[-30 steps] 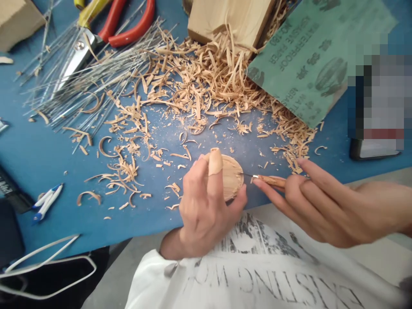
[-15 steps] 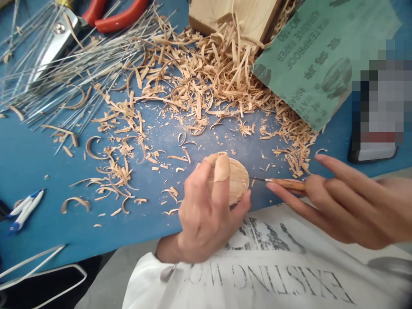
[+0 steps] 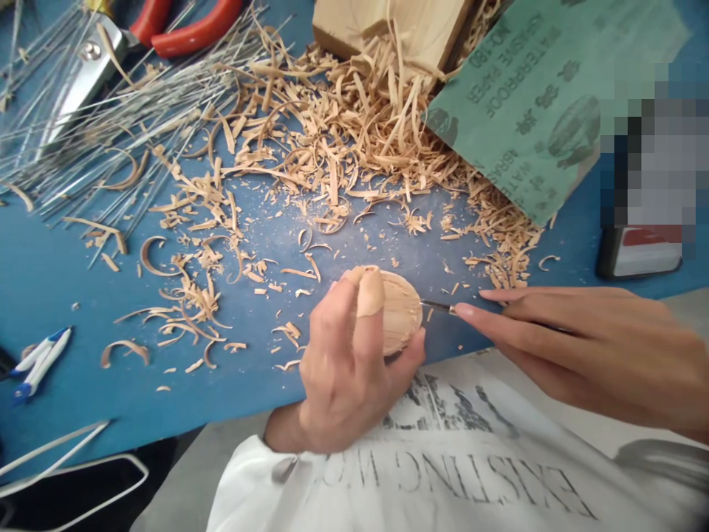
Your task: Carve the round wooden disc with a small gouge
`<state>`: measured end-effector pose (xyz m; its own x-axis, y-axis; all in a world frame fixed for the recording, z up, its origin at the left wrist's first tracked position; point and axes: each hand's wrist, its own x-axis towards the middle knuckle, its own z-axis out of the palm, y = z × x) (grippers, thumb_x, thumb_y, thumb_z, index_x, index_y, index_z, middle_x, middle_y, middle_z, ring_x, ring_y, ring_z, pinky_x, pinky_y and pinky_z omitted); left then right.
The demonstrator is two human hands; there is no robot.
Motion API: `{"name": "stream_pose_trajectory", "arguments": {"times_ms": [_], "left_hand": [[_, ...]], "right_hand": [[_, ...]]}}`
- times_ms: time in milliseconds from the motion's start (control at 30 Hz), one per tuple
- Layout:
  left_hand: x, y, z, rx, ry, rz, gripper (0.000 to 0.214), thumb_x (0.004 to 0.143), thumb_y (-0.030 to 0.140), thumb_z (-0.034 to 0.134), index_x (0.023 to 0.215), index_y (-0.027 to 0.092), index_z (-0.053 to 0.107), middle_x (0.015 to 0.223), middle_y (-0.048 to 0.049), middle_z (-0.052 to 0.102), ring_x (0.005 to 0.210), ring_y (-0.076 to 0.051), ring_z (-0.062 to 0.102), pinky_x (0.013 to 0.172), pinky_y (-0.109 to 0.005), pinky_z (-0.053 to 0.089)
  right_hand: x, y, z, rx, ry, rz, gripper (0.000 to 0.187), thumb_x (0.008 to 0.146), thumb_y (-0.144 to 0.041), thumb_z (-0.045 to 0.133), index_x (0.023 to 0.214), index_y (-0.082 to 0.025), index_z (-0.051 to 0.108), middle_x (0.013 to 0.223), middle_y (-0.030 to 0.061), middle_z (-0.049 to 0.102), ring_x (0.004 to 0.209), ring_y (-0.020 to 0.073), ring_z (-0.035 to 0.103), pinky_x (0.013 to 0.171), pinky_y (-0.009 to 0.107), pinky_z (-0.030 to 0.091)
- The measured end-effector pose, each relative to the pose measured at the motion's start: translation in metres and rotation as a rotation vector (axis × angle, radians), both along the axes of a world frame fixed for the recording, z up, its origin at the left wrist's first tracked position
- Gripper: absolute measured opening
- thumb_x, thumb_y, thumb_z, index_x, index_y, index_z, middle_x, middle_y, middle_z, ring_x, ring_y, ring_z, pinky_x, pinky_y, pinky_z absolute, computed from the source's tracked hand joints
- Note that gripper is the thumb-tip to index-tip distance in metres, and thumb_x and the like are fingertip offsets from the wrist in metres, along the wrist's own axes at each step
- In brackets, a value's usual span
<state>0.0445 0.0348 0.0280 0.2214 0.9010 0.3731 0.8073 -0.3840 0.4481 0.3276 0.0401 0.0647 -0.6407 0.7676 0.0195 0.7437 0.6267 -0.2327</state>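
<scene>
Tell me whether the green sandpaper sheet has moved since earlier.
No: the green sandpaper sheet lies where it did over the curled tan wood shavings; only the view shifted.

By the table's near edge, left hand grips round wooden piece; right hand holds thin tool at its rim.

Red-handled shears among thin metal wires, green abrasive paper

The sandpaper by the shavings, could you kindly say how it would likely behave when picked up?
The sandpaper looks thin, so it would probably be light and bend. Printed "abrasive paper", it may drag rather than slide. It overlaps the shavings, so some might shift.
</scene>
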Motion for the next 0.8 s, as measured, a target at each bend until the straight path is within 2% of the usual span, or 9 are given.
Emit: {"name": "stream_pose_trajectory", "arguments": {"times_ms": [67, 167, 300, 400, 533, 633, 700, 800], "left_hand": [[0.0000, -0.0001, -0.0003, 0.002, -0.001, 0.004, 0.117, 0.100, 0.044, 0.094, 0.189, 0.009, 0.027, 0.150, -0.0221, 0.077, 0.141, -0.032, 0.075, 0.116, -0.041, 0.067], [-0.0003, -0.0002, -0.0011, 0.017, -0.001, 0.005, 0.116, 0.101, 0.046, 0.094, 0.189, 0.009, 0.028, 0.150, -0.0224, 0.078, 0.141, -0.032, 0.075, 0.115, -0.042, 0.067], [-0.0008, -0.0002, -0.0017, 0.000, -0.010, -0.004, 0.116, 0.101, 0.047, 0.094, 0.189, 0.009, 0.028, 0.150, -0.0227, 0.079, 0.141, -0.032, 0.076, 0.115, -0.042, 0.067], [-0.0011, -0.0005, -0.0014, -0.024, -0.023, -0.001, 0.115, 0.101, 0.047, 0.093, 0.189, 0.011, 0.027, 0.154, -0.0228, 0.077, 0.142, -0.033, 0.076, 0.114, -0.042, 0.068], [-0.0015, -0.0002, -0.0005, -0.027, -0.023, 0.006, 0.117, 0.099, 0.045, 0.094, 0.188, 0.010, 0.027, 0.156, -0.0241, 0.076, 0.146, -0.035, 0.075, 0.118, -0.046, 0.066], [-0.0017, -0.0002, -0.0007, -0.018, -0.024, -0.002, 0.121, 0.097, 0.044, 0.096, 0.189, 0.008, 0.026, 0.154, -0.0250, 0.076, 0.143, -0.035, 0.076, 0.117, -0.045, 0.067], [-0.0015, -0.0014, -0.0016, -0.014, -0.032, 0.001, 0.121, 0.099, 0.045, 0.096, 0.190, 0.010, 0.024, 0.155, -0.0236, 0.077, 0.142, -0.034, 0.077, 0.114, -0.044, 0.069], [-0.0008, -0.0052, -0.0033, 0.010, -0.038, 0.031, 0.121, 0.101, 0.048, 0.095, 0.192, 0.017, 0.023, 0.157, -0.0191, 0.077, 0.141, -0.033, 0.079, 0.112, -0.044, 0.071]], "right_hand": [[0.0045, 0.0029, 0.0028, 0.025, 0.021, 0.083, 0.043, 0.115, -0.015, 0.062, 0.153, -0.031, 0.075, 0.114, -0.0012, 0.087, 0.108, 0.0142, 0.085, 0.111, 0.028, 0.066], [0.0080, 0.0037, 0.0048, 0.005, 0.026, 0.117, 0.047, 0.111, -0.009, 0.063, 0.151, -0.028, 0.078, 0.109, 0.0001, 0.086, 0.103, 0.0148, 0.085, 0.117, 0.031, 0.065], [0.0037, 0.0027, 0.0056, -0.009, 0.021, 0.116, 0.049, 0.108, -0.004, 0.064, 0.151, -0.022, 0.077, 0.109, 0.0029, 0.085, 0.103, 0.0189, 0.086, 0.107, 0.033, 0.069], [0.0027, 0.0012, 0.0060, -0.004, 0.022, 0.097, 0.049, 0.109, -0.007, 0.063, 0.152, -0.025, 0.077, 0.107, 0.0023, 0.085, 0.100, 0.0199, 0.085, 0.099, 0.033, 0.070], [0.0056, 0.0010, 0.0065, -0.060, 0.035, 0.106, 0.058, 0.108, -0.004, 0.055, 0.154, -0.031, 0.079, 0.098, -0.0014, 0.082, 0.090, 0.0183, 0.083, 0.106, 0.032, 0.068], [0.0079, 0.0013, 0.0073, -0.134, 0.023, 0.066, 0.061, 0.109, -0.007, 0.054, 0.156, -0.037, 0.079, 0.093, -0.0023, 0.080, 0.077, 0.0177, 0.077, 0.088, 0.029, 0.068], [0.0091, 0.0005, 0.0079, -0.141, 0.009, 0.050, 0.062, 0.109, -0.009, 0.058, 0.159, -0.040, 0.077, 0.093, -0.0020, 0.080, 0.073, 0.0181, 0.073, 0.075, 0.030, 0.064], [0.0103, -0.0025, 0.0091, -0.105, -0.009, 0.079, 0.068, 0.105, -0.008, 0.068, 0.167, -0.037, 0.071, 0.098, -0.0014, 0.080, 0.076, 0.0187, 0.072, 0.073, 0.031, 0.061]]}}
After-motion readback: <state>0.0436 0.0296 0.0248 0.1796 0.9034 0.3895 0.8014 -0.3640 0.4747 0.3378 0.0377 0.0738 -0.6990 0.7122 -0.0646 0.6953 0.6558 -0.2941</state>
